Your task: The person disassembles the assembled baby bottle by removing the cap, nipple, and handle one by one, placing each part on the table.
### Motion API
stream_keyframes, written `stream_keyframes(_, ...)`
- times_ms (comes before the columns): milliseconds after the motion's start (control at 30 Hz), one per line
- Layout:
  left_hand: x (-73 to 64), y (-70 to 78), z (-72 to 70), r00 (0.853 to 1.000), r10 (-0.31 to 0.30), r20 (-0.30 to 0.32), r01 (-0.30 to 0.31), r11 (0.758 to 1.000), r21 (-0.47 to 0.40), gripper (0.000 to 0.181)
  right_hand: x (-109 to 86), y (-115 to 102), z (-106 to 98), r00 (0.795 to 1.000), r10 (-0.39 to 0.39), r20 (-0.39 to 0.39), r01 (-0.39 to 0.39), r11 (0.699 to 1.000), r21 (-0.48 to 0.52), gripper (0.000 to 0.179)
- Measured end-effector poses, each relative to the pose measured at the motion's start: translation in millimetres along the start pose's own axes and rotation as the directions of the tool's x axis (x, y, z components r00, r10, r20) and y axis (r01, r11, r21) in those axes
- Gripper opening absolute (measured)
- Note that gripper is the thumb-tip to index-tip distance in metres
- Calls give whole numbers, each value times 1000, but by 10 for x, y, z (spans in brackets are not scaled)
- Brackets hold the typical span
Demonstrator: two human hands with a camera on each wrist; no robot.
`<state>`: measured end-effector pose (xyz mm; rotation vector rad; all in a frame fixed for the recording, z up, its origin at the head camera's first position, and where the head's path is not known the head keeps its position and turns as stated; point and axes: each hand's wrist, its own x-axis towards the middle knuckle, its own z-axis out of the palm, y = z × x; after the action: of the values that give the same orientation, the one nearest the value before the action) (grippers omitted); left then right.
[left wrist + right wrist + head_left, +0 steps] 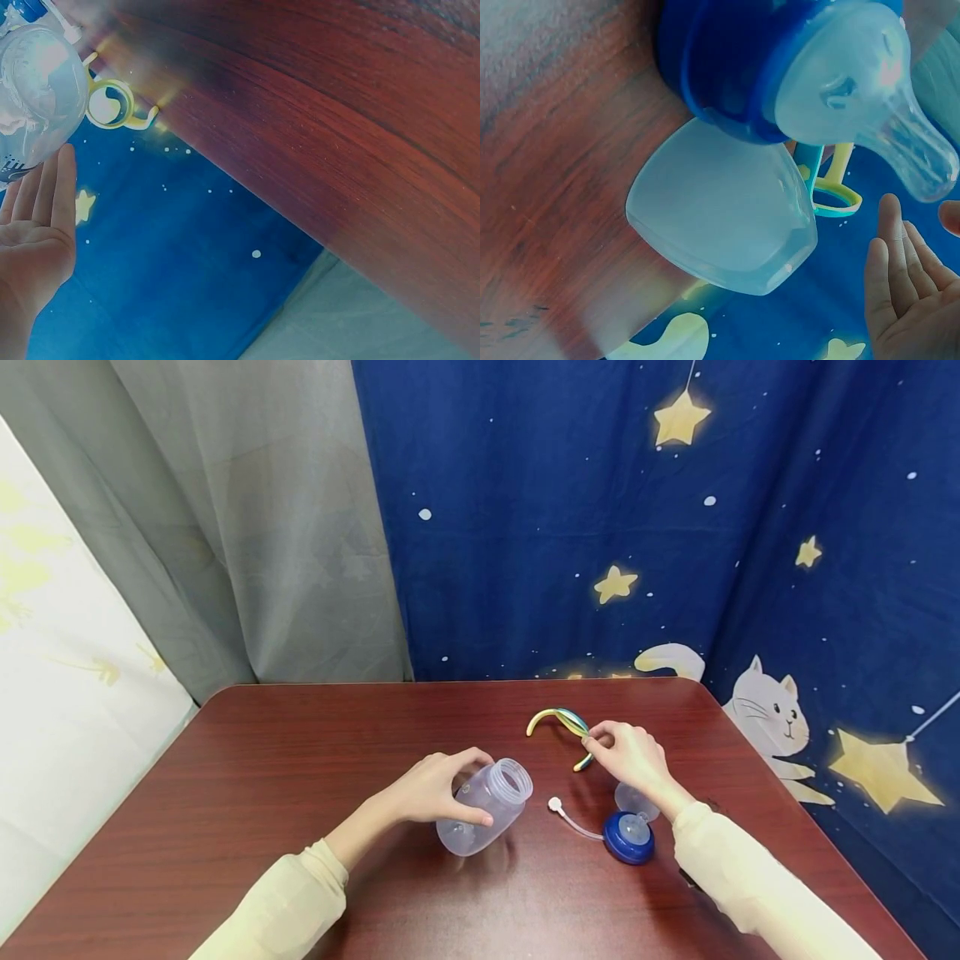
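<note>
My left hand (438,789) grips a clear baby bottle (480,814), uncapped and tilted with its mouth toward the right. In the left wrist view, the bottle (41,97) is cut off and the left fingers (49,187) extend against its side. At the two-handled bottle grip (570,720), yellow and teal, is my right hand (630,756). In the right wrist view, the right fingers (907,277) look fairly straight, with the thumb apart and nothing visible between. The handle piece (836,199) lies beside the fingertips there.
Under the right forearm are a blue collar (618,852) with a clear nipple (915,150), and a translucent cap (720,210). A thin straw (581,828) with a white weighted end (555,804) extends left from the collar. The brown table (300,760) backs onto curtains (525,568).
</note>
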<state>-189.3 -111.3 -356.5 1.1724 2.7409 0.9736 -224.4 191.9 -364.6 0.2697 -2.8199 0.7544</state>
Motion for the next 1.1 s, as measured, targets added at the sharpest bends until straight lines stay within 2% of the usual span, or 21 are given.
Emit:
stream_keyframes(733, -15, 11, 46, 994, 77, -71, -87, 985, -151, 64, -84, -10, 78, 1000, -18, -15, 19, 999, 50, 21)
stream_keyframes(1100, -18, 23, 64, 992, 72, -101, -93, 972, -215, 64, -127, -16, 120, 1000, -11, 18, 10, 997, 82, 23)
